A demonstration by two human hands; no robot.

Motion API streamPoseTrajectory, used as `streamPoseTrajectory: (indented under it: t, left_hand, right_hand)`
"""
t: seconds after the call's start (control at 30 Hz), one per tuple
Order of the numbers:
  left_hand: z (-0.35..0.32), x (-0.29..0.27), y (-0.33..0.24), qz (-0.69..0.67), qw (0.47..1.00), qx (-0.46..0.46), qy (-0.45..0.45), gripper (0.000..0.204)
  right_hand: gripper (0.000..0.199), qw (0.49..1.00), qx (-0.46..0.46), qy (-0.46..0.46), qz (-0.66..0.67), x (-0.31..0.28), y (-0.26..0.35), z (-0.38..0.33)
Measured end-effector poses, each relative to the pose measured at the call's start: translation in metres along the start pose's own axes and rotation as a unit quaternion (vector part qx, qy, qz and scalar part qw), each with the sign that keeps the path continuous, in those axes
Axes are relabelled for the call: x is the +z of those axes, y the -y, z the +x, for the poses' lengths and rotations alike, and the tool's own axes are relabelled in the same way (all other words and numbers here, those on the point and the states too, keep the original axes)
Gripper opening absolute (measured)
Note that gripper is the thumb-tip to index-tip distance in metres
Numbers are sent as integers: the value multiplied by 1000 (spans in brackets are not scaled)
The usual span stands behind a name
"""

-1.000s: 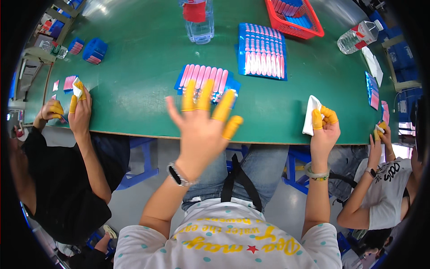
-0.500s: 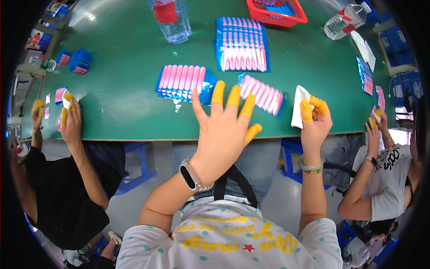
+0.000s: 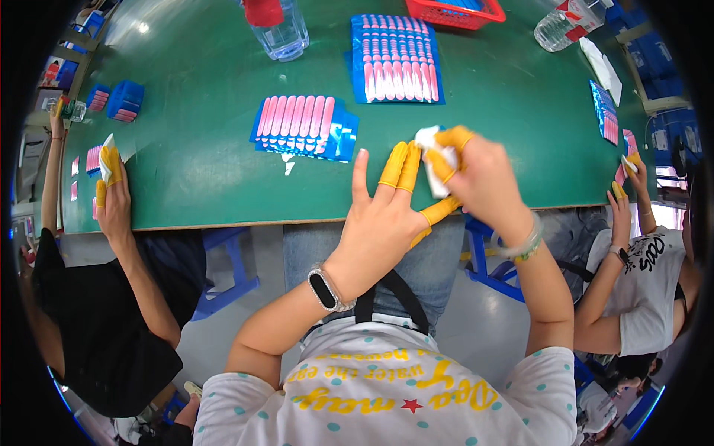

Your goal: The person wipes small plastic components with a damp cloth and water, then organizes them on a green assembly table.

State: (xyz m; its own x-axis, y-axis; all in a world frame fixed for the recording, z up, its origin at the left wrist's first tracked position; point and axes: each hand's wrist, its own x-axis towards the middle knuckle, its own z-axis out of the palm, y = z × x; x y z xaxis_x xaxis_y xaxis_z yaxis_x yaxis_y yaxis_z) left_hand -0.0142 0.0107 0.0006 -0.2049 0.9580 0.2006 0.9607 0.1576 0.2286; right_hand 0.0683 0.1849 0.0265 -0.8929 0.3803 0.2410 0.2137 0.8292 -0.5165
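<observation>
My left hand [image 3: 383, 230] lies palm down at the table's near edge, fingers stretched and apart, with yellow finger cots on all but the little finger. Nothing shows in its grasp. Beside its fingertips, my right hand [image 3: 483, 178] pinches a folded white cloth [image 3: 435, 178], blurred by motion; what lies under the cloth is hidden. To the left of my left hand's fingers is a blue foil sheet bearing a row of pink rounded sticks [image 3: 297, 123]. Farther away, a larger stack of blue sheets with pink sticks [image 3: 396, 59] lies flat.
A clear bottle [image 3: 277, 30] stands at the far left, another bottle [image 3: 569, 26] lies far right. A red basket [image 3: 457, 16] is at the back. Co-workers sit on both sides, one in black [image 3: 111, 327] on the left, with pink sticks and white cloths near them.
My right hand has swung left with the cloth to my left fingertips. The tilted strip of pink sticks between my hands is no longer visible. My left hand has shifted right and nearer.
</observation>
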Motion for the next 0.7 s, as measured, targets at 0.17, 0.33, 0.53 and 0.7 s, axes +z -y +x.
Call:
streamPoseTrajectory:
  t: [0.17, 0.33, 0.53, 0.7]
  left_hand:
    - [1, -2, 1, 5, 1000, 6, -29, 56]
    - [1, 5, 3, 45, 997, 23, -56, 48]
    - [1, 3, 4, 43, 997, 32, -56, 48]
    - [1, 4, 4, 54, 997, 33, -49, 50]
  right_hand:
    - [21, 999, 11, -11, -35, -8, -9, 13]
    - [26, 999, -12, 25, -26, -1, 4, 7]
    - [24, 999, 8, -8, -48, -1, -2, 7]
    - [25, 993, 74, -47, -82, -14, -23, 10]
